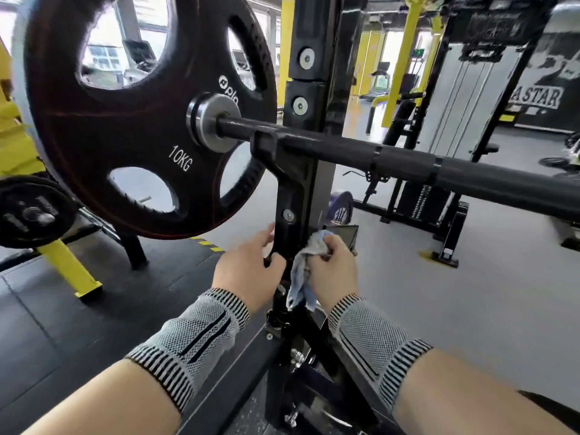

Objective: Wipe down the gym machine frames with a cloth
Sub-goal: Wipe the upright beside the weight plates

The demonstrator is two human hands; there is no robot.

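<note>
Two hands meet at the black upright (309,183): the left hand (248,277) grips its bracket edge, the right hand (334,271) clutches a blue-grey cloth (301,277), seemingly pressed against the post, at five o'clock from the 10KG plate (131,120).

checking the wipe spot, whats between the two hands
In the head view, the black upright of the rack stands between them. The left hand grips its left edge; the right hand holds the cloth against its right side.

Left hand (248,271) gripping black upright frame (301,196), right hand (332,271) pressing blue cloth (301,271) against it, 10KG plate (141,120) above
</note>
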